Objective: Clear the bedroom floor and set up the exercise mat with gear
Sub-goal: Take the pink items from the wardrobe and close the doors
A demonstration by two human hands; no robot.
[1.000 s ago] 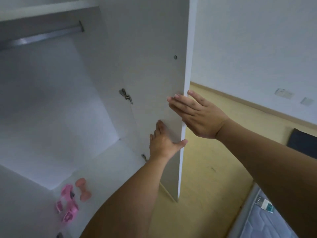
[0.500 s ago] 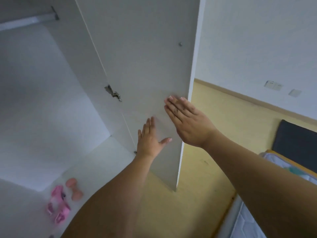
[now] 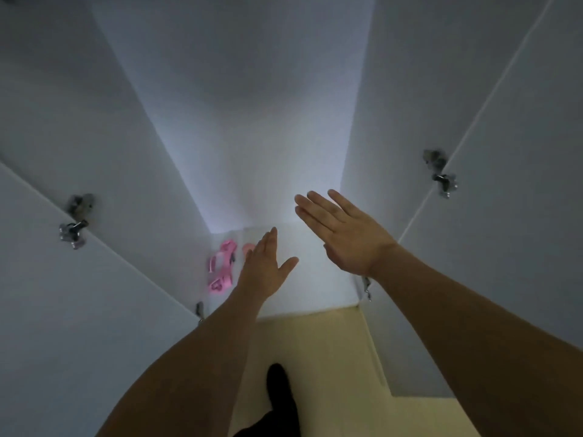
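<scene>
From the head camera, both bare arms reach forward into an open white wardrobe (image 3: 239,127). The left hand (image 3: 263,269) is held flat with fingers straight and thumb spread, holding nothing, above the wardrobe's floor. The right hand (image 3: 342,236) is also flat, fingers straight and together, holding nothing, a little farther and to the right. On the wardrobe floor, at the far left corner, lies pink exercise gear (image 3: 220,268); just right of it a peach dumbbell (image 3: 248,247) is partly hidden behind the left hand. Both doors stand open, the left door (image 3: 63,310) and right door (image 3: 511,247), each with metal hinges. Yellowish floor (image 3: 318,345) lies nearest, with a dark foot (image 3: 279,389) on it.
</scene>
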